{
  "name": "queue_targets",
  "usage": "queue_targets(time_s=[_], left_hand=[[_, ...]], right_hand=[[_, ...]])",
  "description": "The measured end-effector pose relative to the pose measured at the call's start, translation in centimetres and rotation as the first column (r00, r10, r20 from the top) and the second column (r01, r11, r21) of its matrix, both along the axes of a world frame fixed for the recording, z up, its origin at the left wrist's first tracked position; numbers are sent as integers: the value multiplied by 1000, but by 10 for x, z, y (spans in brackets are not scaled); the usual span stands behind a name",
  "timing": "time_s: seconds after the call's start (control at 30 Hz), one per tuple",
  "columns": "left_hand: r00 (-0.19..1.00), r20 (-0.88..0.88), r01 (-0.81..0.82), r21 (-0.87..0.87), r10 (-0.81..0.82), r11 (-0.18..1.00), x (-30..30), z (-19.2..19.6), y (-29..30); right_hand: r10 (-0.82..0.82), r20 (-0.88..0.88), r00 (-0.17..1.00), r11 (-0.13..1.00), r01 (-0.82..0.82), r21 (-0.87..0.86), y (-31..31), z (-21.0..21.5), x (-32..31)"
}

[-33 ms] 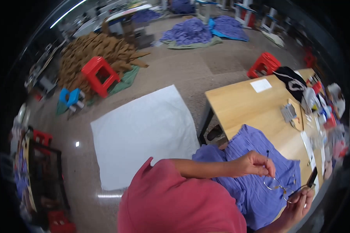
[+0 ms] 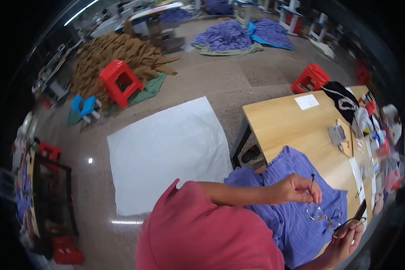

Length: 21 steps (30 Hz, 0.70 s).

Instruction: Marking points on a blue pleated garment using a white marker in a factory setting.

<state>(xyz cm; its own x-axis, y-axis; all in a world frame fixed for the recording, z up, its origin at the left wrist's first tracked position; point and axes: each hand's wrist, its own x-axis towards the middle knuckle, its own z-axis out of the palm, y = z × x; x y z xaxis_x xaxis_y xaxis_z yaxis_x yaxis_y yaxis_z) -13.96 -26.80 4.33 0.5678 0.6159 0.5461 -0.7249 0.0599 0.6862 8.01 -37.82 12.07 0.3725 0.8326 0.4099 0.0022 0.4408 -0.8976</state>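
Observation:
A pair of thin-rimmed eyeglasses [image 2: 318, 218] is held up over purple cloth, its temples spread apart. My left hand [image 2: 299, 190] is closed on one temple, whose dark tip sticks up past the fingers. The other temple, at the hinge end, is pinched in my right hand [image 2: 345, 240]. Beneath the eyeglasses, a crumpled purple garment [image 2: 297, 180] lies across the table corner and hangs over its edge. A dark flat object [image 2: 360, 210] is just beyond my right hand; its kind is unclear.
The wooden table [image 2: 283, 119] bears a white paper [image 2: 306, 101], a small grey box [image 2: 336, 134], a black bag [image 2: 341, 96] and clutter along its right. On the floor are a white sheet [image 2: 166, 153], a red stool [image 2: 119, 83], a blue stool [image 2: 84, 108] and a brown cloth heap [image 2: 117, 51].
The whole view has shifted slightly, so the surroundings sit a little farther right. Both hands keep their hold on the eyeglasses.

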Motion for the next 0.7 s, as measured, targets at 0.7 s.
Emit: queue_targets(time_s=[0.7], left_hand=[[987, 153, -126, 529, 52, 839, -43, 82, 9]], right_hand=[[387, 150, 910, 658, -386, 647, -3, 56, -57]])
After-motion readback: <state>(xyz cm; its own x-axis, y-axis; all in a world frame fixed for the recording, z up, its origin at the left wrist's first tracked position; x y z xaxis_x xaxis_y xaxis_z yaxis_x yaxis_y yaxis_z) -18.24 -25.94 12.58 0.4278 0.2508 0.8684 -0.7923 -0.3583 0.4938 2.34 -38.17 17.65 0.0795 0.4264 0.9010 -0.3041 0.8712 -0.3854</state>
